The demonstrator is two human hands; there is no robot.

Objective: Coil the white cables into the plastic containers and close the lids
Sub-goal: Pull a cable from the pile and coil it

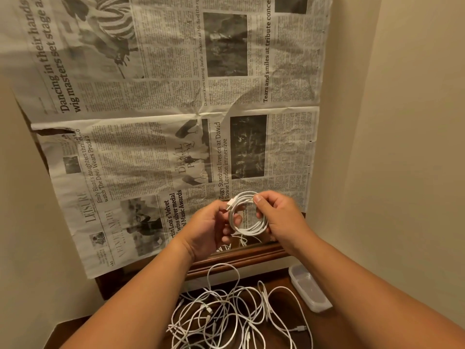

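A white cable wound into a small round coil (254, 226) is held up in front of the newspaper by both hands. My left hand (208, 226) grips the coil's left side, where a white plug end sticks up. My right hand (279, 217) pinches the coil's top and right side. Below, on the dark wooden surface, lies a loose tangle of several white cables (234, 316). A clear plastic container (309, 288) with its lid on sits to the right of the tangle.
A large newspaper sheet (176, 96) hangs on the wall ahead, above a wooden moulding edge (241, 258). Beige walls close in on the left and right. The wooden surface (281, 301) is narrow, with the container near its right edge.
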